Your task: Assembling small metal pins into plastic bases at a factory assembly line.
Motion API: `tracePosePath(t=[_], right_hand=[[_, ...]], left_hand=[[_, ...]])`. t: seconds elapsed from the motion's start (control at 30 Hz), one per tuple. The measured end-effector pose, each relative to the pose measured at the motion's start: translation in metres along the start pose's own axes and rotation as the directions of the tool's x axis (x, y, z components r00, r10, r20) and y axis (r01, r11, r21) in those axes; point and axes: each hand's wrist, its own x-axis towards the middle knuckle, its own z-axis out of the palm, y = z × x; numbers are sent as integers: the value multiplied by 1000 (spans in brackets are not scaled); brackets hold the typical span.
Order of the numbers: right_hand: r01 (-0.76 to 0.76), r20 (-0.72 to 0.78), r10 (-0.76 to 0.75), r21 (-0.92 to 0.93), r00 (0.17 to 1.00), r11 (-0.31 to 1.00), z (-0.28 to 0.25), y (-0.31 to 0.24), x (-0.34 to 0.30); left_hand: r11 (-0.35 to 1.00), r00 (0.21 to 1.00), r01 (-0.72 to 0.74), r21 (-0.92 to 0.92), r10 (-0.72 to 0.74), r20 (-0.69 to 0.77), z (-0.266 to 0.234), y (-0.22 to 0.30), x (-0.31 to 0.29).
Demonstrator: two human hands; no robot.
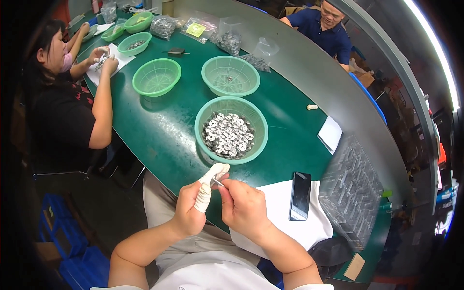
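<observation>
At the near edge of the tabletop point(164, 125), the right hand point(244, 205) is pinching a metal rod point(218, 182); whether the left hand point(189, 209) is clamping anything cannot be told; a basket point(260, 128) is holding metal discs point(228, 136).

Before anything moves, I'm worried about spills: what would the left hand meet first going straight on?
Probably the near rim of the green basket of metal discs; how high the left hand sits is unclear.

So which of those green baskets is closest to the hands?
The basket just beyond the left hand, heaped with shiny metal discs. Every other green basket stands farther up the table.
</observation>
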Motion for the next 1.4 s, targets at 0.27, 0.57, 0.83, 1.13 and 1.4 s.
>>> tracePosePath(t=[0.27, 0.57, 0.83, 1.13, 1.4], right_hand=[[-12, -14, 13, 69, 1000, 998, -7, 6, 6], [-83, 107, 55, 269, 993, 960, -28, 16, 3], [-334, 411, 125, 489, 903, 806, -37, 18, 0], [-9, 118, -25, 277, 993, 961, -30, 18, -4], [-73, 82, 49, 311, 995, 948, -30, 7, 0]], left_hand=[[985, 998, -41, 165, 33, 50, 3, 2, 6], [893, 985, -119, 434, 52, 162, -9, 25, 12], [555, 849, -527, 643, 319, 421, -16, 27, 27], [861, 971, -186, 474, 89, 220, -1, 13, 16], [899, 988, -152, 410, 140, 60, 10, 2, 13]])
